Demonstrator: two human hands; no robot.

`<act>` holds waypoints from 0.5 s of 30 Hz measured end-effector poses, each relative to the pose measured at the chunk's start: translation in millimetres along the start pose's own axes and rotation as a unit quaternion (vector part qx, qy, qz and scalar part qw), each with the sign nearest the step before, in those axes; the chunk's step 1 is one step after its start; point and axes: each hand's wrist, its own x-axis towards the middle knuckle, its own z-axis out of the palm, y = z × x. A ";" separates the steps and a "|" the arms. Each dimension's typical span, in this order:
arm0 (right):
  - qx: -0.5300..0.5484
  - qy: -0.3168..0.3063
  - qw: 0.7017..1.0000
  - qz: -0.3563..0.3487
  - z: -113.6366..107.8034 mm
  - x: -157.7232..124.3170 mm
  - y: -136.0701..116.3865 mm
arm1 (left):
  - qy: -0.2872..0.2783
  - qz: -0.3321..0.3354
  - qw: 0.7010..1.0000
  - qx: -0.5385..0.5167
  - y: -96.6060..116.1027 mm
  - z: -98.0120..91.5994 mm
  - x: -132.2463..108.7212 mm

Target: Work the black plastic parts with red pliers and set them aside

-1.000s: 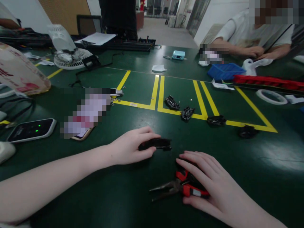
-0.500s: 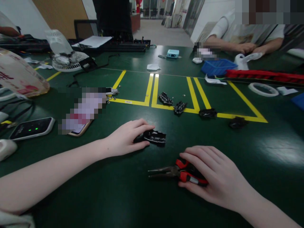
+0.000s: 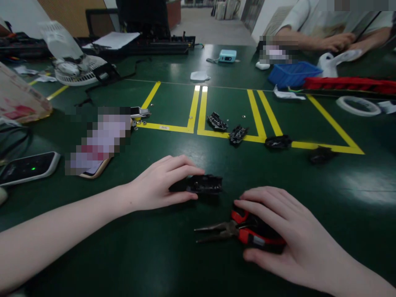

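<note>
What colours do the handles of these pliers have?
The pliers' handles are red and black, seen best in the head view.

Dim o/all; pale glare on green tabletop (image 3: 365, 206), R side; slight blur; phone (image 3: 103, 140) pixelated.

The right hand (image 3: 291, 231) partly hides the pliers (image 3: 230, 229); past the tabletop's far edge (image 3: 244, 51), a co-worker (image 3: 328, 20) is cropped.

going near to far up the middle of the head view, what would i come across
Red-handled metal pliers, small black ridged part at the left hand, front strip of yellow tape, flat white scrap, rounded light-blue box.
</note>
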 end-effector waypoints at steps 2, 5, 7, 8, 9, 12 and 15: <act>0.036 0.010 0.999 0.027 -7.4 1.9 6.3 | -0.021 -0.013 1.000 0.002 -0.3 -0.4 1.4; 0.021 0.042 0.997 0.059 -21.9 15.6 27.5 | -0.050 -0.033 0.998 0.003 -0.4 0.3 3.2; -0.007 0.052 0.996 0.075 -29.2 31.0 49.7 | -0.059 -0.040 0.997 0.004 0.1 1.0 3.6; -0.021 0.057 0.995 0.076 -31.2 39.7 62.2 | -0.061 -0.041 0.997 0.004 0.4 1.3 3.5; -0.032 0.063 0.994 0.078 -32.0 48.6 74.9 | -0.064 -0.042 0.997 0.003 0.8 1.4 3.3; -0.065 0.046 0.994 0.072 -27.9 73.1 108.1 | -0.065 -0.050 0.997 -0.013 1.3 0.7 2.6; -0.055 0.019 0.997 0.055 -19.0 89.0 125.8 | -0.046 -0.065 0.996 -0.046 -1.4 -0.9 4.6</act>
